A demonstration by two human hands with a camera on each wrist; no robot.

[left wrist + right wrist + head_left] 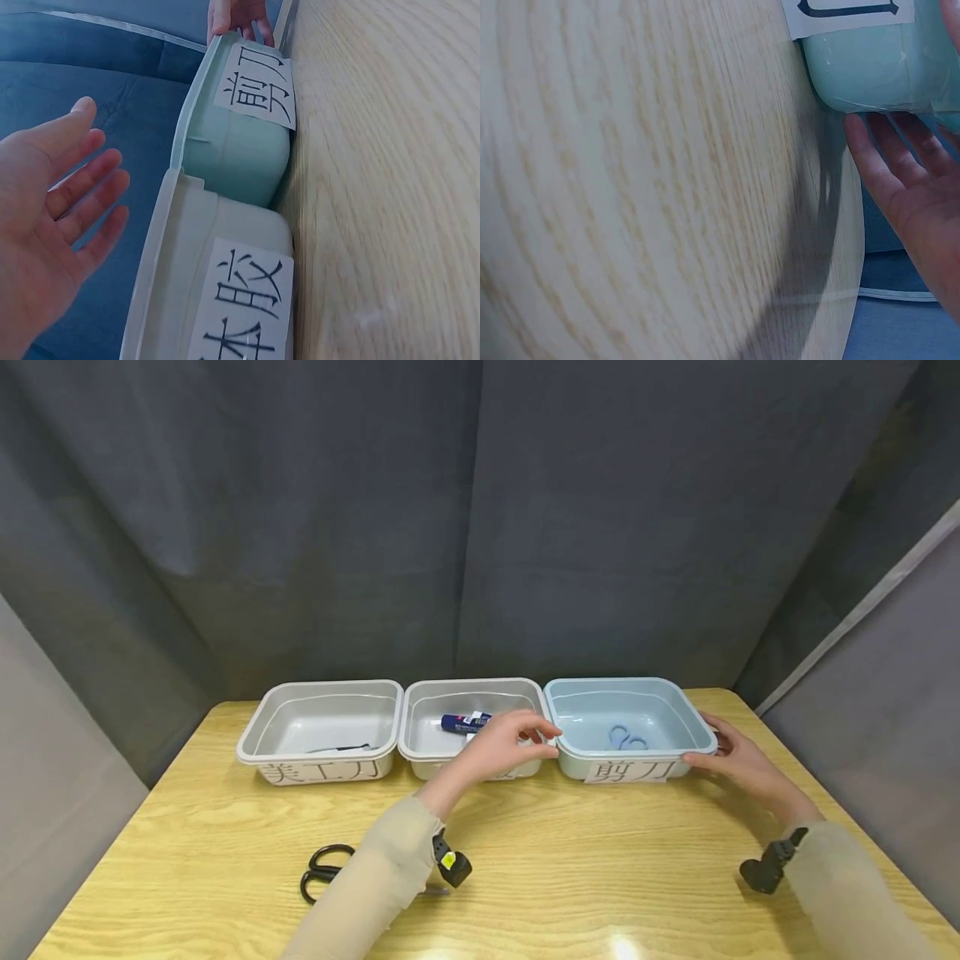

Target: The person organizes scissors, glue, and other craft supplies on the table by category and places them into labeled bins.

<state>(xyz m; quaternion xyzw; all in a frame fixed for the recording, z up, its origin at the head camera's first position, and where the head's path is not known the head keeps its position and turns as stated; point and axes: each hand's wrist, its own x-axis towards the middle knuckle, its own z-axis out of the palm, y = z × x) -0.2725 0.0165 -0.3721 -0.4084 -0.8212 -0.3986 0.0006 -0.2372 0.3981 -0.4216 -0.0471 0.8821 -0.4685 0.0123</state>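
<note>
My right hand (pixel 742 764) holds the right end of the light blue bin (pixel 637 753), thumb on its rim and fingers against the end wall. Inside that bin lie light-blue-handled scissors (pixel 626 740). Relaxed fingers of my left hand (pixel 504 745) hang above the right side of the middle white bin (pixel 423 753), close to the blue bin's left edge, holding nothing. A dark blue glue stick (pixel 459 723) lies in the middle bin, partly hidden by that hand. The left wrist view shows the left hand (pixel 52 202) apart from both bin rims.
At left stands another white bin (pixel 315 758) with a slim dark-and-white item (pixel 341 748) inside. Black-handled scissors (pixel 318 870) lie on the wooden table (pixel 600 852), partly under my left forearm. A dark curtain (pixel 337 527) hangs behind the bins.
</note>
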